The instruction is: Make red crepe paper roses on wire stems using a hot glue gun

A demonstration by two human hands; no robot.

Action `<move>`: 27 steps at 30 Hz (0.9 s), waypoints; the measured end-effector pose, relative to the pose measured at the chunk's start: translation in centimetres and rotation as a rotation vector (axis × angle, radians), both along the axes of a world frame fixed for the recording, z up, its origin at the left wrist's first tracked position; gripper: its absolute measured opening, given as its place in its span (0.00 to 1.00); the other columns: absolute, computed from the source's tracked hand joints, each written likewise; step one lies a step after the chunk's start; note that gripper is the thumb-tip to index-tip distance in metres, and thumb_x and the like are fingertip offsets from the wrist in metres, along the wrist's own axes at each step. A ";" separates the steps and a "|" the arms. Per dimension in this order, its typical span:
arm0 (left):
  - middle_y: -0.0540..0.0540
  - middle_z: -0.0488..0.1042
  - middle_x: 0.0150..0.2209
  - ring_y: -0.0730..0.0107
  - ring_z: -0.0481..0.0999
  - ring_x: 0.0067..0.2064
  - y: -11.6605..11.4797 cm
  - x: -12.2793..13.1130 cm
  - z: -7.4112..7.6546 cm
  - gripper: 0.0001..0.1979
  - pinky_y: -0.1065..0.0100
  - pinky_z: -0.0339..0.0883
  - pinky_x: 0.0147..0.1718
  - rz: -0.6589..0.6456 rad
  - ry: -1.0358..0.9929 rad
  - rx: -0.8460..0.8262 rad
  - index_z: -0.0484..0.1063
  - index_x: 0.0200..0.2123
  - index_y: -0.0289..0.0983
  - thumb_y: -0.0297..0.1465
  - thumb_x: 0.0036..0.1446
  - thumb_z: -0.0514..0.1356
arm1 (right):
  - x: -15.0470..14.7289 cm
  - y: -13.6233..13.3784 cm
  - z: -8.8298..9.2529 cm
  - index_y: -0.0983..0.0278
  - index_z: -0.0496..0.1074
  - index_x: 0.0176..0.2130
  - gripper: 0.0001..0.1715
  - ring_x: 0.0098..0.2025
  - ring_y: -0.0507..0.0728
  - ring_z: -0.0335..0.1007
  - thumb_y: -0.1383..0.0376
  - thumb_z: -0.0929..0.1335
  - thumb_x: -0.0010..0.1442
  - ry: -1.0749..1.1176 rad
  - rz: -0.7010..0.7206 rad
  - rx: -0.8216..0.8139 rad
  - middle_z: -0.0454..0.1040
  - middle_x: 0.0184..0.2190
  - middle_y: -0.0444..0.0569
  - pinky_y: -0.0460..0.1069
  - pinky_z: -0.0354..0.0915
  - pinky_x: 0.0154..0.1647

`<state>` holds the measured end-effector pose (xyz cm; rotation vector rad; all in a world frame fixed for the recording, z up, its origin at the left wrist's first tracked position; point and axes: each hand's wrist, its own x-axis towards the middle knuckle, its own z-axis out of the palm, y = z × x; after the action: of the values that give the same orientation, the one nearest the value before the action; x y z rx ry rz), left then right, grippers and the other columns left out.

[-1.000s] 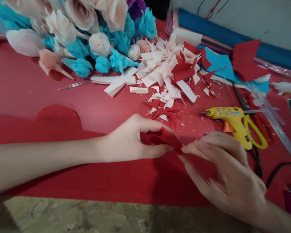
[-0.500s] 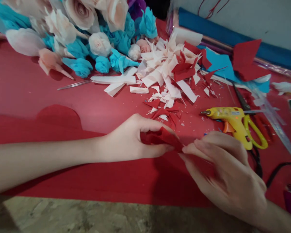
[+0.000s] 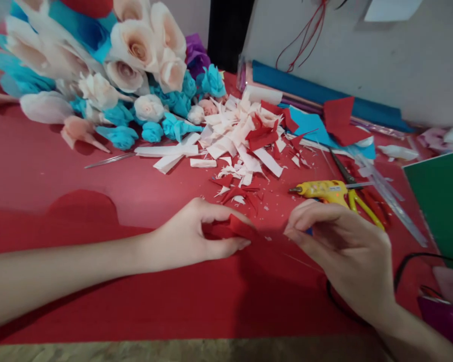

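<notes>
My left hand (image 3: 207, 234) pinches a folded piece of red crepe paper (image 3: 236, 227) between thumb and fingers, above the red table (image 3: 136, 306). To its right, apart from the paper, my right hand (image 3: 335, 246) has its thumb and fingertips pressed together; what is between them, if anything, is too small to make out. A thin pale thread (image 3: 304, 262) shows just below the right fingertips. Behind the right hand lies a yellow glue gun (image 3: 322, 189), its nozzle pointing left.
Paper flowers (image 3: 138, 48) are heaped at the back left. White and red scraps (image 3: 245, 130) lie in the middle, near a metal stick (image 3: 109, 161). Yellow-handled pliers (image 3: 366, 208), clear glue sticks (image 3: 400, 201), a blue roll (image 3: 324, 95) and a green board (image 3: 443, 201) are at the right.
My right hand has moved away from the red paper, leaving a gap between the hands. The view has tilted up and shifted, showing more of the wall and the green board.
</notes>
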<state>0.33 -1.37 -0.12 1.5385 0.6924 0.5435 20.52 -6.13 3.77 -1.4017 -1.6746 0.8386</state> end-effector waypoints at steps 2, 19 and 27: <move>0.47 0.79 0.33 0.68 0.79 0.33 0.0 0.0 -0.1 0.08 0.76 0.73 0.33 -0.004 -0.001 -0.021 0.74 0.35 0.35 0.30 0.50 0.60 | 0.1 0.0 0.1 0.62 0.66 0.29 0.07 0.29 0.49 0.66 0.71 0.69 0.51 -0.003 -0.008 0.019 0.68 0.25 0.41 0.45 0.63 0.29; 0.48 0.78 0.34 0.73 0.77 0.35 0.0 0.1 0.2 0.07 0.78 0.71 0.37 0.000 -0.022 -0.054 0.74 0.35 0.34 0.28 0.51 0.59 | 0.5 0.3 -0.1 0.62 0.68 0.30 0.04 0.31 0.49 0.68 0.70 0.66 0.55 0.076 0.100 -0.039 0.72 0.27 0.41 0.44 0.65 0.31; 0.49 0.78 0.33 0.73 0.77 0.34 0.0 0.0 -0.1 0.06 0.77 0.71 0.36 0.006 -0.016 0.014 0.74 0.34 0.35 0.28 0.51 0.59 | 0.5 0.6 0.2 0.63 0.67 0.27 0.12 0.27 0.44 0.65 0.67 0.61 0.61 -0.083 0.079 -0.098 0.70 0.24 0.40 0.40 0.60 0.28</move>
<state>0.35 -1.38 -0.20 1.5441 0.6821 0.5659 21.03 -5.58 3.92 -1.4622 -1.7824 0.9294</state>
